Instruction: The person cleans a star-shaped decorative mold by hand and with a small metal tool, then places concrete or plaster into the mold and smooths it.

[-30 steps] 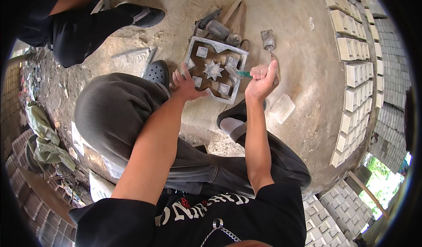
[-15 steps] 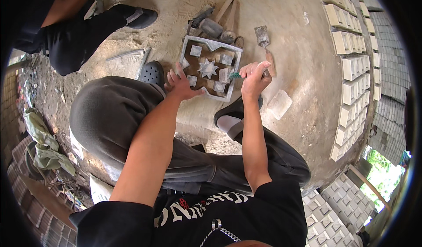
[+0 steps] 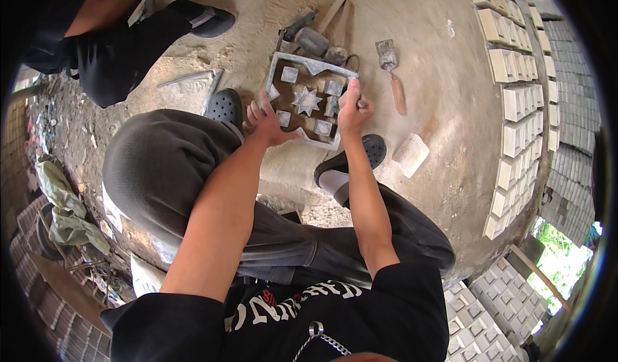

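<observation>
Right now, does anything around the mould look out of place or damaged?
Nothing stands out. The square mould lies flat on the ground, left hand on its edge, right hand closed on a small tool. The trowel and a loose block lie beside it, undamaged.

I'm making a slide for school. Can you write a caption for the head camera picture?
A crouching person's left hand steadies a square star-pattern mould while the right hand grips its edge, a trowel nearby.
</observation>
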A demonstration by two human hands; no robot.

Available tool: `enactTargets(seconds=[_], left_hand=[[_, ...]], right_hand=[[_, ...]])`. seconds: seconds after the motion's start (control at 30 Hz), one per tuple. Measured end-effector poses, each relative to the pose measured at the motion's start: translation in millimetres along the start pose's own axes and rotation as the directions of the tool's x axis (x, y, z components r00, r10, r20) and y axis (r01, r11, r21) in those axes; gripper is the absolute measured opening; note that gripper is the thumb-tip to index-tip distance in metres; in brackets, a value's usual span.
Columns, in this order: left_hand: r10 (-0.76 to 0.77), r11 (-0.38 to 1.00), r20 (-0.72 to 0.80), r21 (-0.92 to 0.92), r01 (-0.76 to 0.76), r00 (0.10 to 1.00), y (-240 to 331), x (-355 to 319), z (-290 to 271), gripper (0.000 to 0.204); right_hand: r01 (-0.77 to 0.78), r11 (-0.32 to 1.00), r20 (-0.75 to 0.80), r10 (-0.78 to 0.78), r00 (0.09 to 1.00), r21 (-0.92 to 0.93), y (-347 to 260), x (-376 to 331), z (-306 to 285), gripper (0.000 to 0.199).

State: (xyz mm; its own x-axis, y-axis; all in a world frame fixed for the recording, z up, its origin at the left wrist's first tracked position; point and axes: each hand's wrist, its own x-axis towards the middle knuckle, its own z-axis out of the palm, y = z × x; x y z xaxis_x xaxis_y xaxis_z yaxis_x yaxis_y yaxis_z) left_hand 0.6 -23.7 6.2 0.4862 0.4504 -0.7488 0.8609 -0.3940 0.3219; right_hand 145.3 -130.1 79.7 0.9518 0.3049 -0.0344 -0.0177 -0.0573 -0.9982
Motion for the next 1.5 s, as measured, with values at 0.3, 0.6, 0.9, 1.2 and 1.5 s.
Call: enactTargets(seconds=[0.3,0.6,0.9,1.2,1.5], left_hand=[[-0.007,1.0,0.022,0.01,0.007,1.0,1,-4,3,0.152],[-0.005,1.0,0.014,0.023,0.005,1.0,2,1,1,0.152],[-0.011,1.0,0.035,0.03,0.01,0.999,0,-2,4,0.151],[0.01,1.0,0.016,0.018,-0.01,1.0,-1,-1,3,0.153],[-0.008,1.0,-0.018,0.021,0.008,1.0,3,-6,-1,0.153]], right_hand=[[0.052,0.998,-0.012,-0.053,0.999,-0.031,1,-3,7,0.05],[0.108,0.994,0.025,-0.108,0.994,0.029,10,-7,-5,0.048],[0.134,0.965,0.171,-0.174,0.97,0.226,13,1,-23,0.048],[-0.012,0.988,0.243,-0.027,0.97,0.156,24,1,-21,0.046],[0.027,0.997,0.134,-0.036,0.99,0.069,15,2,-5,0.05]])
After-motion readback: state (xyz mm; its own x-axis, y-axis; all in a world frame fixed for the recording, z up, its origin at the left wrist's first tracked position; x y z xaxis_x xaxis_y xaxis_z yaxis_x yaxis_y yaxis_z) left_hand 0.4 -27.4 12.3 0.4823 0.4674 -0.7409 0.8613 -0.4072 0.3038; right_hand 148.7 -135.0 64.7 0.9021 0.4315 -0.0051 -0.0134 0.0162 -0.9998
